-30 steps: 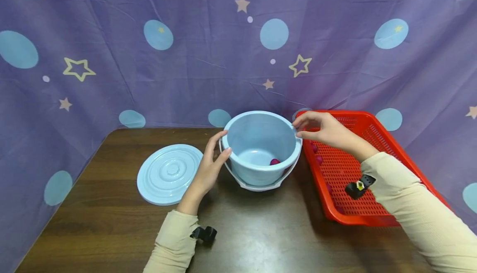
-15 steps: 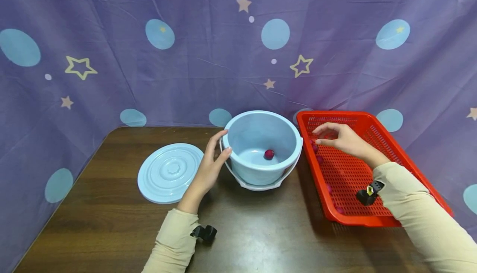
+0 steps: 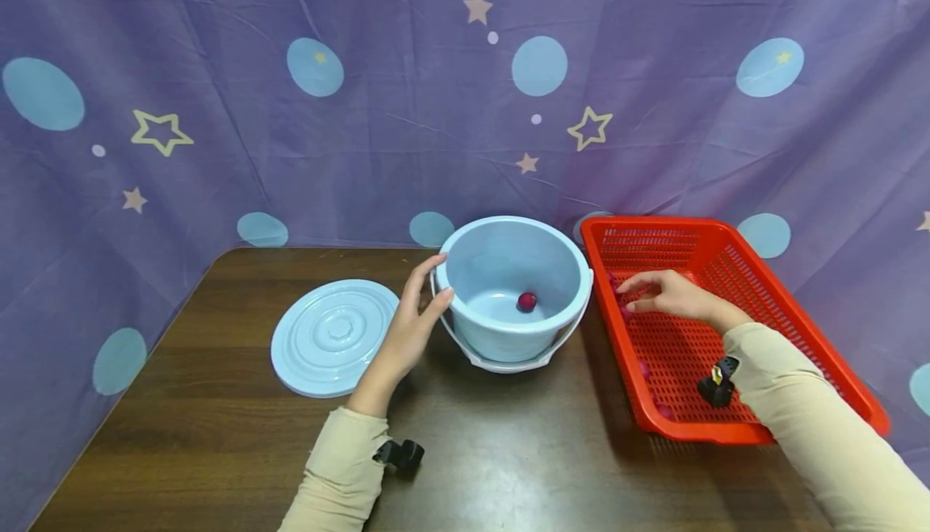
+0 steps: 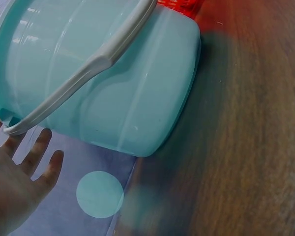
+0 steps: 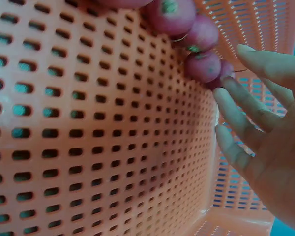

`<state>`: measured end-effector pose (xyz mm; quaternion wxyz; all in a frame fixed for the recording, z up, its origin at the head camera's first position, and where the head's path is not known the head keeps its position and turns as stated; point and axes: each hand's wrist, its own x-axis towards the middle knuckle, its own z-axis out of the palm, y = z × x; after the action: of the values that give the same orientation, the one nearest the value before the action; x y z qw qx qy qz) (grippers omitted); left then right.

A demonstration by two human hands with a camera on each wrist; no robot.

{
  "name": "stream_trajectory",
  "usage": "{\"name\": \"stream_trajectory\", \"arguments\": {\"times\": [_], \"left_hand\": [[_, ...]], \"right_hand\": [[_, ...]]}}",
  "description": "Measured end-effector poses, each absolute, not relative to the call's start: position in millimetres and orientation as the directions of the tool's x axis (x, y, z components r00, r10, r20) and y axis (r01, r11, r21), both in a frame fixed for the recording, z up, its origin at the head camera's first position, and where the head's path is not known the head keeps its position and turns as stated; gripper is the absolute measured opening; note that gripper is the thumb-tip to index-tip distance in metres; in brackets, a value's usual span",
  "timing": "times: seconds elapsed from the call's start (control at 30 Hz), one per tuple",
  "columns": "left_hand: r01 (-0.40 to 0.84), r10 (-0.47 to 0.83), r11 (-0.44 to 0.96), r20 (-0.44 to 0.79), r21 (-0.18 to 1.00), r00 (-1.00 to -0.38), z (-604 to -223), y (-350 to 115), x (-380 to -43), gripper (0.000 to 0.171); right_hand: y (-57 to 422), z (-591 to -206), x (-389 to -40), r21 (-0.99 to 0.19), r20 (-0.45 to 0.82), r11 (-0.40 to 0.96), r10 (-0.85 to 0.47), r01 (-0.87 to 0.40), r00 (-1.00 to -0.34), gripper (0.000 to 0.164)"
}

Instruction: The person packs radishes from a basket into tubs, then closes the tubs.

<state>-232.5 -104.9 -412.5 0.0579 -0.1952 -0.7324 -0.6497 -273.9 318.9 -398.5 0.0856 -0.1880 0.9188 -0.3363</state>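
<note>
My left hand (image 3: 409,324) touches the left rim of a light blue bucket (image 3: 501,346), its fingers spread and fairly straight beside the handle joint. One red radish (image 3: 526,302) lies on the bucket's floor. Inside the red plastic basket (image 3: 632,387), my right hand (image 3: 676,296) reaches down by the left wall with fingers slightly bent. In the right wrist view, its fingertips are right at the far end of a row of several radishes (image 5: 202,66), with nothing held in the fingers. The bucket's grey handle (image 4: 96,66) hangs down the front side.
A round light blue lid (image 3: 334,338) lies on the brown wooden table (image 3: 182,403) left of the bucket. Behind the table hangs a purple curtain (image 3: 378,169) with stars and dots. The basket's raised walls surround the right hand.
My right hand has moved from the bucket's right rim down into the basket. The radish in the bucket has rolled away from the front wall. The left hand stays at the rim.
</note>
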Motion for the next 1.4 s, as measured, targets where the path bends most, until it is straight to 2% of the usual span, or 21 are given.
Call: {"name": "stream_trajectory", "arguments": {"times": [0.33,0.83,1.4], "left_hand": [[0.371,0.210,0.092,0.346,0.924,-0.914,-412.7,-105.2,-233.5,0.052],[0.365,0.215,0.092,0.339,0.927,-0.916,-413.9,-106.4,-233.9,0.052],[0.398,0.215,0.096,0.372,0.912,-0.903,-413.8,-104.5,-233.8,0.052]], "right_hand": [[317.0,-408.5,-272.8,-0.683,-0.147,0.685,-0.467,-0.253,-0.872,0.028],[314.4,-409.8,-273.5,-0.635,-0.102,0.713,-0.460,-0.298,-0.882,0.023],[313.8,-376.1,-274.6,-0.621,0.133,0.695,-0.362,-0.362,-0.923,0.024]]}}
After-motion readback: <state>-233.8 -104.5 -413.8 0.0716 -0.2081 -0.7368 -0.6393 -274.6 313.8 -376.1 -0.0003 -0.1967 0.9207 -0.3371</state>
